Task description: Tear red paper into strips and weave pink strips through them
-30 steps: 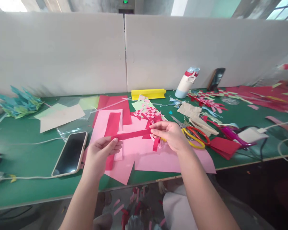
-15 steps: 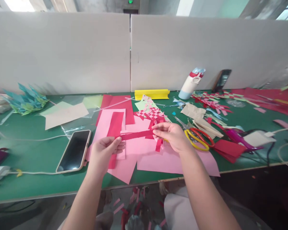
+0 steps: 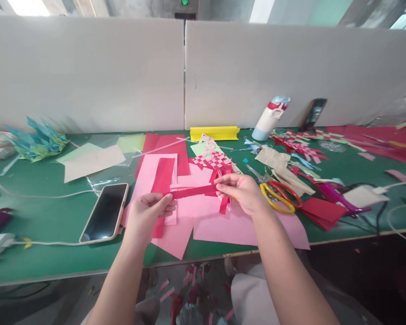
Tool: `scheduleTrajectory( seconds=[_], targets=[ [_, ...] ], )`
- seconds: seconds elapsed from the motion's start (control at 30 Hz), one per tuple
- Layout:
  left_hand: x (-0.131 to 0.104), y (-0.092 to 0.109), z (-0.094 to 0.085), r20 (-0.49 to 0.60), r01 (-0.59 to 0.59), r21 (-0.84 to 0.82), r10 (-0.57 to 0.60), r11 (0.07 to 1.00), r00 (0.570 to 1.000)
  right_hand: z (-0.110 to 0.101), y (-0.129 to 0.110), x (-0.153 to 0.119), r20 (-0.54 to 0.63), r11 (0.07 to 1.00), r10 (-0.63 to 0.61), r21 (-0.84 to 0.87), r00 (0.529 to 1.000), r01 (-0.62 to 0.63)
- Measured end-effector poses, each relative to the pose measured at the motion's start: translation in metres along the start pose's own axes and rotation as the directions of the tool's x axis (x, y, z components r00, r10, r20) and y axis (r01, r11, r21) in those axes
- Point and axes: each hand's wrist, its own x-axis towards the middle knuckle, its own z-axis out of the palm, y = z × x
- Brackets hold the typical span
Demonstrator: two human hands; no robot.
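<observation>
A red paper strip (image 3: 194,191) is stretched between my two hands, above pink paper sheets (image 3: 182,211). My left hand (image 3: 152,208) pinches its left end between thumb and fingers. At the other end, my right hand (image 3: 238,192) grips the strip between thumb and forefinger. Just behind the right fingers lies a woven red and pink checkered paper piece (image 3: 214,160), with loose strips hanging near the hand. A wider red strip (image 3: 163,178) lies under and behind the left hand. Scissors (image 3: 278,198) with yellow and red handles rest right of my right hand.
A phone (image 3: 104,214) lies left of my left hand, with a white cable (image 3: 54,244) nearby. A yellow folded paper (image 3: 214,133) and a white bottle (image 3: 269,118) stand near the partition (image 3: 122,72). Teal folded paper (image 3: 37,140) sits at the far left. Paper scraps litter the floor.
Hardly anything differs. The strip is held in the same place by both hands, with its left end perhaps slightly lower.
</observation>
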Motion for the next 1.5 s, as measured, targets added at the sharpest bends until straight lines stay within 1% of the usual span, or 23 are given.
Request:
scheduleTrajectory(
  seconds=[0.17, 0.33, 0.5, 0.7, 0.87, 1.03, 1.17, 1.27, 1.33, 1.37, 1.43, 1.5],
  targets=[
    [0.001, 0.003, -0.002, 0.029, 0.058, -0.037, -0.057, 0.998, 0.998, 0.001, -0.001, -0.001, -0.007, 1.000, -0.004, 0.000, 1.000, 0.004],
    [0.004, 0.004, -0.008, 0.112, 0.159, -0.135, -0.144, 0.978, 0.983, 0.001, -0.001, -0.001, -0.005, 1.000, 0.013, -0.006, 1.000, -0.013],
    [0.004, 0.006, -0.012, 0.174, 0.199, -0.116, -0.177, 0.973, 0.969, -0.001, 0.000, 0.000, 0.002, 1.000, 0.012, -0.015, 1.000, -0.012],
    [0.003, 0.008, -0.014, 0.193, 0.164, -0.101, -0.143, 0.981, 0.971, -0.002, 0.000, 0.000, 0.007, 1.000, 0.013, -0.010, 1.000, -0.013],
    [0.004, 0.007, -0.016, 0.227, 0.090, -0.015, -0.084, 0.996, 0.970, -0.006, 0.001, 0.000, -0.002, 1.000, -0.001, -0.019, 1.000, 0.001],
    [0.005, 0.005, -0.019, 0.224, 0.046, 0.046, -0.055, 0.998, 0.973, -0.008, 0.001, 0.000, -0.004, 0.996, -0.034, -0.086, 0.999, 0.033],
    [0.007, 0.003, -0.018, 0.202, 0.033, 0.083, -0.049, 0.996, 0.978, -0.007, 0.000, 0.000, -0.008, 0.997, -0.037, -0.066, 0.999, 0.036],
    [0.010, 0.002, -0.017, 0.159, 0.014, 0.171, -0.041, 0.985, 0.986, -0.008, -0.001, -0.001, 0.012, 0.997, -0.036, -0.072, 0.999, 0.037],
    [0.011, 0.002, -0.016, 0.097, -0.022, 0.288, -0.006, 0.957, 0.995, -0.011, -0.001, -0.001, 0.036, 0.993, -0.049, -0.103, 0.998, 0.052],
    [0.012, 0.003, -0.016, 0.058, -0.048, 0.374, 0.028, 0.926, 0.998, -0.012, -0.001, -0.001, 0.046, 0.991, -0.059, -0.121, 0.997, 0.065],
    [0.012, 0.005, -0.015, -0.026, -0.089, 0.579, 0.127, 0.810, 0.992, -0.015, -0.001, -0.001, 0.033, 0.985, -0.083, -0.147, 0.996, 0.087],
    [0.012, 0.008, -0.012, -0.074, -0.091, 0.735, 0.213, 0.672, 0.974, -0.018, -0.002, 0.000, -0.024, 0.984, -0.110, -0.141, 0.994, 0.106]
  ],
)
